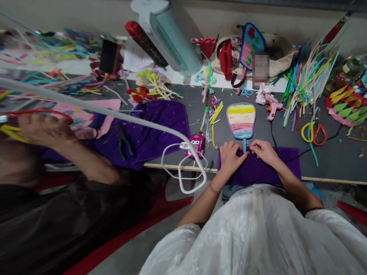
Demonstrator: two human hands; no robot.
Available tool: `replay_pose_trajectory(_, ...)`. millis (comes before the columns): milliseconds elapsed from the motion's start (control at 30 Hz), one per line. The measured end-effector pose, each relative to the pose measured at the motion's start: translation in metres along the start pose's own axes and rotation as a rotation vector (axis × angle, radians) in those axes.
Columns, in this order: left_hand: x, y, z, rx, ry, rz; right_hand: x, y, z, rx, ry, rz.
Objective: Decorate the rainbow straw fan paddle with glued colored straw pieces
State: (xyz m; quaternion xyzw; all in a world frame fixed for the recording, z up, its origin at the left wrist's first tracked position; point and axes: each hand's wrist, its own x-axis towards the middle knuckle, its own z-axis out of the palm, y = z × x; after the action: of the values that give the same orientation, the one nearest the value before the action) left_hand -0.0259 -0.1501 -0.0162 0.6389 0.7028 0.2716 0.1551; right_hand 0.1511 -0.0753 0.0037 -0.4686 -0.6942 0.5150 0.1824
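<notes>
A small hand fan (241,120) of striped yellow, cream, pink and blue pipe cleaners with a lilac rim lies on the dark table. Its short blue handle (244,145) points toward me, between my two hands. My left hand (231,154) has its index finger and thumb closed about the handle's lower end. Just right of the handle, my right hand (264,152) is pinched, thumb against fingers; whatever is between the tips is too small to make out. Both hands rest over a folded purple cloth (258,170) at the table's front edge.
A pink glue gun (273,107) and scissors (314,133) lie to the right, near bundled pipe cleaners (308,76). Left are a pink power socket (197,145) with a white cable, pliers (124,143) and a co-worker's hand (46,128). A tall teal jug (172,42) stands behind.
</notes>
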Motion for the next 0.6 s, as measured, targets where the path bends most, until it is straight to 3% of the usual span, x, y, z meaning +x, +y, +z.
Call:
replay_pose_trajectory(200, -0.0043, -0.0013, -0.0007, -0.030, -0.021, 0.037, 0.0005, 0.0003, 0.0053, -0.202, 0.009, -0.077)
replay_pose_trajectory(600, -0.0084, -0.0072, -0.0048, -0.152, -0.028, 0.094, 0.0021, -0.0013, 0.0011, -0.127, 0.003, 0.009)
